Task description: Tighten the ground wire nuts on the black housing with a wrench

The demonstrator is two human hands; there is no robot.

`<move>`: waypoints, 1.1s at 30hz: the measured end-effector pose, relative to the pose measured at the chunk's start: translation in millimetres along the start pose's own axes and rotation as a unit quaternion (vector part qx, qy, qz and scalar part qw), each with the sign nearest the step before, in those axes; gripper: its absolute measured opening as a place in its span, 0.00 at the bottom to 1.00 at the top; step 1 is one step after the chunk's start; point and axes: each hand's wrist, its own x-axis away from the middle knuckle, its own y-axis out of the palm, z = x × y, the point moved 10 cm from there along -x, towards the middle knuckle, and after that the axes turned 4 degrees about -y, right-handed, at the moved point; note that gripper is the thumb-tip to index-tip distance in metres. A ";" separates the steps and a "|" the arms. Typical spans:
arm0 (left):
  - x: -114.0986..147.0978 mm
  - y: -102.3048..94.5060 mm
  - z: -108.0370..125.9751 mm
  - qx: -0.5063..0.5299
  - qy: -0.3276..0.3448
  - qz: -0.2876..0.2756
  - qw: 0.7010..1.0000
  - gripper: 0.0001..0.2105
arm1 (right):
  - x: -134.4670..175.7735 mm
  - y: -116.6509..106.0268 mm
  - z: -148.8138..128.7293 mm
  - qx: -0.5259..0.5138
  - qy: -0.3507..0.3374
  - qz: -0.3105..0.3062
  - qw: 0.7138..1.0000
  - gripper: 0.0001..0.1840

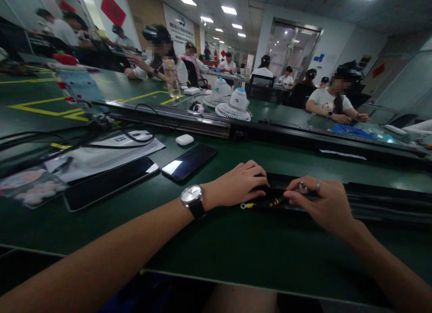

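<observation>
A long black rail (381, 195) lies on the green table in front of me, running off to the right. My left hand (238, 183), with a watch on the wrist, has its fingers bent and closed at the rail's left end. My right hand (322, 202), wearing a ring, is closed in a pinch over the rail. At its fingertips is a short dark wire (276, 201) with a yellow-sleeved ring terminal (244, 206) at its left end. A small shiny metal piece (301, 187) shows by the right fingers; I cannot make out its kind.
To the left lie two dark phones (189, 161) (111, 183), a white earbud case (184, 139), papers (108, 156) and black cables (30, 135). A raised metal divider (168, 119) crosses the table. Beyond it stand two white fans (234, 105) and a bottle (172, 79); people sit farther back.
</observation>
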 end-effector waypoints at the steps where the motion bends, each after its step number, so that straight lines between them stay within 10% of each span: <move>1: 0.1 -0.5 0.2 0.002 0.000 0.003 1.000 0.11 | -0.5 -0.6 -2.9 0.007 -0.022 -0.007 1.000 0.08; 6: -0.1 -0.5 0.5 0.003 -0.002 0.001 1.000 0.10 | -0.5 -7.2 -6.2 0.019 -0.055 -0.022 0.998 0.08; 13: 0.5 1.1 -1.3 0.002 -0.001 -0.001 1.000 0.12 | 0.0 -25.9 20.1 0.058 0.070 0.036 0.995 0.09; 33: 2.4 -0.7 -5.4 0.034 -0.014 -0.003 0.999 0.10 | 7.4 31.5 43.4 -0.047 0.159 -0.184 0.969 0.18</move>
